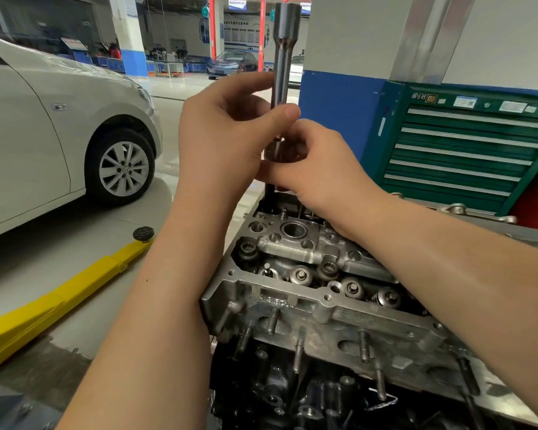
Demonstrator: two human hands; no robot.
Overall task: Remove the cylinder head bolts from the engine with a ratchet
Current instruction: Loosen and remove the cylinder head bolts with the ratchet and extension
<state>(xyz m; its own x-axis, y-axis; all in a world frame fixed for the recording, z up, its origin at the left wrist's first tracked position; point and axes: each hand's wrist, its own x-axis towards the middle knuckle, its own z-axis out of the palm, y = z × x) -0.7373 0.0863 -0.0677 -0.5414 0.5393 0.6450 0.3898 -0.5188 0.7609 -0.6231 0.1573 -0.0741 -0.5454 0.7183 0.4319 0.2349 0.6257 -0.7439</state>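
A long steel extension bar (282,57) with a socket end on top stands upright above the far end of the cylinder head (317,305). My left hand (221,131) grips its shaft between thumb and fingers. My right hand (317,162) pinches the lower part, where a dark bolt shank (269,193) hangs down toward the head. Two spline-headed cylinder head bolts (248,249) (329,268) sit in their bores nearer to me. No ratchet handle is visible.
A white car (44,125) is parked to the left, with a yellow lift arm (59,299) on the floor. A green tool cabinet (466,150) stands at the right behind the engine. Studs stick out of the head's near side.
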